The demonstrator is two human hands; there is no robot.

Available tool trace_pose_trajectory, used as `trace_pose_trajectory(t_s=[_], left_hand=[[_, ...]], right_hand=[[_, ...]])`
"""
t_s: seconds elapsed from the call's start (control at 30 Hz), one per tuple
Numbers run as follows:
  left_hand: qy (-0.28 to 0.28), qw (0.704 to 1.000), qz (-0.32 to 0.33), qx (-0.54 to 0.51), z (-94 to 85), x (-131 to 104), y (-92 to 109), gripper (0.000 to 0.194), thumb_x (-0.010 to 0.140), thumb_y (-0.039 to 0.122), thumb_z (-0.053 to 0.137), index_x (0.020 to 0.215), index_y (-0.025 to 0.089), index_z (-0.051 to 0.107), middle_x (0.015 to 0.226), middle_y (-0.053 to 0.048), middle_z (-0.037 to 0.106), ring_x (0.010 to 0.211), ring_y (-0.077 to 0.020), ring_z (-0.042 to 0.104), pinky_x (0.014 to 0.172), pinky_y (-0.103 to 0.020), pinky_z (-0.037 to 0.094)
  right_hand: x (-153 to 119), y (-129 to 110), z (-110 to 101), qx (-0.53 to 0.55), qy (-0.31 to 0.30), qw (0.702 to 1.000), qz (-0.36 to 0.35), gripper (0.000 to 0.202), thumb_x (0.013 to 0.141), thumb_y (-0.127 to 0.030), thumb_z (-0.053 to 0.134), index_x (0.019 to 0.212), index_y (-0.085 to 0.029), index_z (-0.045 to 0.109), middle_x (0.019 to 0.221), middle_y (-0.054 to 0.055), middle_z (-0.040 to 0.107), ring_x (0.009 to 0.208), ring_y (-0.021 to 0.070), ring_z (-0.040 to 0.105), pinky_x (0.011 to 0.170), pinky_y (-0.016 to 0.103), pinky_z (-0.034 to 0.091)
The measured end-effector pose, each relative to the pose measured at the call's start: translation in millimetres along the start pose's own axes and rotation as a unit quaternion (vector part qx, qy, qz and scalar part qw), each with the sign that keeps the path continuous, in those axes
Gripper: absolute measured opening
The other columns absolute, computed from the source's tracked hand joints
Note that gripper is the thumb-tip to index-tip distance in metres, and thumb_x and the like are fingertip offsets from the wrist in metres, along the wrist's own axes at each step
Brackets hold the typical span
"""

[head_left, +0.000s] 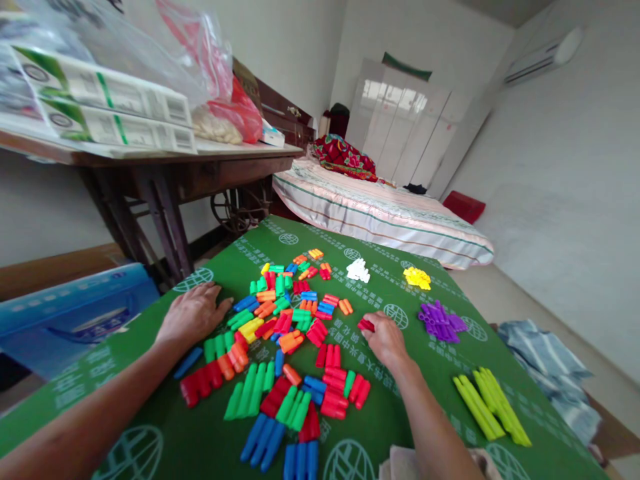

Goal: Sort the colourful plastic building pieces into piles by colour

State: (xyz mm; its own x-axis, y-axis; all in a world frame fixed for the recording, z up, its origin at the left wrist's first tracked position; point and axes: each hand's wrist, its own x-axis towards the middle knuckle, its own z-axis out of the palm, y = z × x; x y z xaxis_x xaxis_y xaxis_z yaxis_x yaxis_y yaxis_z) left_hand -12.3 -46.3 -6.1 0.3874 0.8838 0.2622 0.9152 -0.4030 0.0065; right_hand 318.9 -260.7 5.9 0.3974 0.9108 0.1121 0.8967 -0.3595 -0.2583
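My right hand (386, 339) pinches a small red plastic piece (366, 325), just right of a wide spread of mixed pieces. My left hand (194, 315) lies on the green tabletop (330, 257) at the left edge of that spread, fingers stretched out and holding nothing. The spread has joined tube-shaped pieces in green (255, 387), blue (263, 440), red (203, 383), orange (291, 341) and yellow (250, 329). Sorted by colour, a white pile (358, 270), a yellow pile (417, 278), a purple pile (441, 321) and yellow-green pieces (500, 407) lie apart toward the right.
A wooden sewing-machine table (200, 163) at the left carries long boxes (120, 117) and plastic bags (220, 67). Beyond the tabletop stands a bed (380, 210). A blue box (100, 313) sits at the left, and striped cloth (547, 367) hangs low on the right.
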Motion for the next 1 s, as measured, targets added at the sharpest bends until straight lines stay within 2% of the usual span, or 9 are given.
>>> trace_pose_trajectory(t_s=[0.23, 0.43, 0.5, 0.6, 0.77, 0.87, 1.0], left_hand=[[0.006, 1.0, -0.009, -0.003, 5.1, 1.2, -4.3, 0.064, 0.083, 0.049, 0.027, 0.123, 0.006, 0.052, 0.134, -0.017, 0.05, 0.125, -0.0291, 0.043, 0.104, -0.041, 0.032], [0.017, 1.0, -0.005, 0.002, 5.1, 0.3, -6.1, 0.064, 0.082, 0.048, 0.027, 0.121, 0.006, 0.055, 0.131, -0.017, 0.053, 0.123, -0.0288, 0.046, 0.104, -0.039, 0.033], [0.014, 1.0, -0.006, 0.005, 3.9, -0.2, -5.5, 0.063, 0.082, 0.047, 0.027, 0.121, 0.005, 0.055, 0.131, -0.017, 0.053, 0.122, -0.0287, 0.046, 0.104, -0.04, 0.033], [0.007, 1.0, -0.011, 0.008, 3.5, -0.7, -5.3, 0.064, 0.083, 0.047, 0.026, 0.121, 0.005, 0.054, 0.131, -0.017, 0.053, 0.123, -0.0284, 0.046, 0.104, -0.04, 0.033], [0.026, 0.999, -0.006, 0.021, 11.1, -0.2, -12.2, 0.068, 0.082, 0.05, 0.024, 0.12, 0.004, 0.055, 0.13, -0.016, 0.055, 0.123, -0.0279, 0.047, 0.105, -0.04, 0.034], [0.033, 0.999, -0.003, 0.032, 17.1, 1.0, -18.1, 0.07, 0.08, 0.052, 0.023, 0.119, 0.005, 0.057, 0.128, -0.015, 0.056, 0.122, -0.0269, 0.048, 0.106, -0.039, 0.034], [0.039, 0.998, -0.004, 0.044, 23.3, 2.2, -23.5, 0.072, 0.077, 0.054, 0.022, 0.117, 0.006, 0.058, 0.126, -0.015, 0.058, 0.123, -0.0262, 0.049, 0.107, -0.038, 0.034]], right_hand=[[40.5, 35.9, -1.7, -0.021, 0.011, 0.998, 0.062, 0.012, 0.082, -0.023, 0.054, 0.087, -0.024, 0.066, 0.093, 0.002, 0.062, 0.085, 0.0145, 0.059, 0.067, 0.022, 0.038], [64.5, 55.0, -2.5, -0.051, 0.016, 0.992, 0.117, 0.021, 0.083, -0.028, 0.052, 0.096, -0.021, 0.068, 0.1, 0.01, 0.062, 0.091, 0.0222, 0.061, 0.071, 0.029, 0.043], [73.7, 51.7, -1.0, -0.059, 0.027, 0.991, 0.118, 0.03, 0.083, -0.033, 0.053, 0.107, -0.02, 0.065, 0.11, 0.013, 0.059, 0.102, 0.0259, 0.057, 0.077, 0.033, 0.044], [95.5, 35.9, 5.1, -0.06, 0.048, 0.993, 0.084, 0.049, 0.085, -0.044, 0.05, 0.129, -0.024, 0.051, 0.133, 0.014, 0.045, 0.123, 0.0282, 0.041, 0.092, 0.037, 0.039], [151.7, 4.7, 23.3, -0.042, 0.053, 0.998, 0.013, 0.059, 0.083, -0.058, 0.048, 0.137, -0.034, 0.041, 0.149, 0.009, 0.025, 0.135, 0.035, 0.02, 0.1, 0.051, 0.029], [181.1, -2.5, 36.2, -0.034, 0.039, 0.999, 0.007, 0.059, 0.082, -0.062, 0.047, 0.135, -0.036, 0.043, 0.148, 0.008, 0.027, 0.134, 0.0364, 0.022, 0.097, 0.055, 0.029], [199.9, 0.9, 51.9, -0.036, 0.045, 0.998, 0.014, 0.047, 0.086, -0.056, 0.043, 0.125, -0.033, 0.054, 0.143, 0.009, 0.036, 0.127, 0.0314, 0.034, 0.095, 0.049, 0.034]])
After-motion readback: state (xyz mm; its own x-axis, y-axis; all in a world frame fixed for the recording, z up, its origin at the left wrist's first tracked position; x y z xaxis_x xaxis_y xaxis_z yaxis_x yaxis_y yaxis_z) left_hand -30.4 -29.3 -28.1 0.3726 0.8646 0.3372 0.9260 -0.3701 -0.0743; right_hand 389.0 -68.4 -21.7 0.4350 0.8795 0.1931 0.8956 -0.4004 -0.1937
